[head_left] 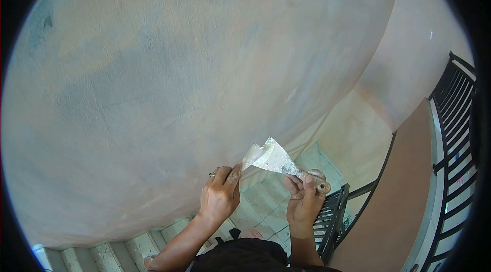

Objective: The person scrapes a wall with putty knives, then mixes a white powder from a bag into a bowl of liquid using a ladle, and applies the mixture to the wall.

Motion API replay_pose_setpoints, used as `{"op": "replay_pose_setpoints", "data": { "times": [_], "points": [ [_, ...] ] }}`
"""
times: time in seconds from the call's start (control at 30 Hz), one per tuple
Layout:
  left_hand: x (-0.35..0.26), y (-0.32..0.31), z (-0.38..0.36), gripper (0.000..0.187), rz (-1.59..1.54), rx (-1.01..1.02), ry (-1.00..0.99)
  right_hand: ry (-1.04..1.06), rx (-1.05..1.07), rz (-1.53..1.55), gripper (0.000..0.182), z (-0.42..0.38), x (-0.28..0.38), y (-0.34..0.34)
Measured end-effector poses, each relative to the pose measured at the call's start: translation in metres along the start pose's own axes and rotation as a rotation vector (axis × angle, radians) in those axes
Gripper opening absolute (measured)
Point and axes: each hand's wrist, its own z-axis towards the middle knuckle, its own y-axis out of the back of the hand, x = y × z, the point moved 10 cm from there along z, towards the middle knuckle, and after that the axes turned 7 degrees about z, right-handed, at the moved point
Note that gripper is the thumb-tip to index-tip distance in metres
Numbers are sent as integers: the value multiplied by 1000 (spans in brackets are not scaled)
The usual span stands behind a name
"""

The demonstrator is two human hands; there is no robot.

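My right hand (304,200) is closed around the handle of a putty knife (276,158), its wide blade coated in white paste and pointing up and left. My left hand (221,194), with a ring on one finger, pinches a thin, pale flat scraper (250,156). The upper end of this scraper meets the putty knife's blade edge, and its exact kind is hard to make out. Both tools are held in front of the body, close to a patchy painted wall (169,83).
Tiled stairs (133,249) run along the wall's foot at lower left. Floor tiles (263,198) lie far below, between the hands. On the right are a black metal railing (455,170), a brown curved panel (394,200) and a lower dark railing (332,216).
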Motion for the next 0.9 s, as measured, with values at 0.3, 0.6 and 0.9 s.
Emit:
{"op": "replay_pose_setpoints", "data": {
  "times": [0.3, 0.6, 0.9],
  "points": [
    [38, -11, -14, 36, 139, 15, 16, -7, -30, 113, 23, 11, -13, 18],
    [53, -5, 2, 38, -252, 54, 314, 54, -23, -38, 24, 9, -2, 7],
    [17, 0, 8, 31, -71, 56, 104, 69, -23, -114, 23, 7, -8, -4]
  ]
}}
